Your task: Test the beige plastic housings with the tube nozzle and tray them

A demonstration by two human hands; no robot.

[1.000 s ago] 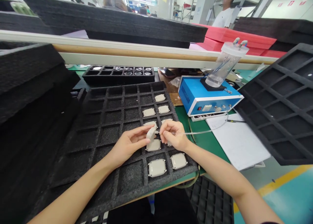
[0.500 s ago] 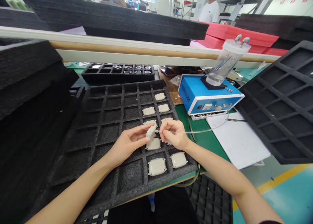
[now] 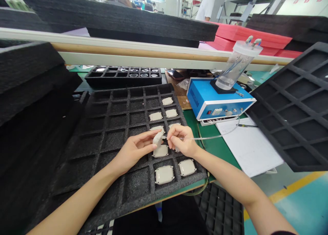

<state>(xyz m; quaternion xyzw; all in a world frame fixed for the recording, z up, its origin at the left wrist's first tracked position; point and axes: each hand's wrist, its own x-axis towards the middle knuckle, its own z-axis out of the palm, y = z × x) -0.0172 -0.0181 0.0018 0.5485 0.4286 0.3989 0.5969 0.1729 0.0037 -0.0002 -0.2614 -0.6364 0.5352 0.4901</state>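
Between the thumb and fingers of my left hand [image 3: 137,147] is a beige watch case [image 3: 158,138], held on edge above the black foam tray [image 3: 120,194]. My right hand [image 3: 183,140] pinches the end of a clear thin tube [image 3: 212,138], its tip pointing left at the case's side. Whether the tip touches the case I cannot tell. The tube runs right to a blue machine [image 3: 220,103] with a clear cylinder [image 3: 234,65] on top. Several more beige watch cases [image 3: 164,175] lie in the tray's two right-hand columns, some partly hidden by my hands.
White paper [image 3: 248,146] with a pen lies right of the tube. A foam tray [image 3: 299,101] leans at far right; stacked black foam [image 3: 28,125] rises at left. A tray of round watch parts [image 3: 125,76] sits behind. Beyond the rail [image 3: 143,53], a person in white stands.
Both hands, the watch case and the tube stay practically still. In the background, the standing person in white has shifted left.
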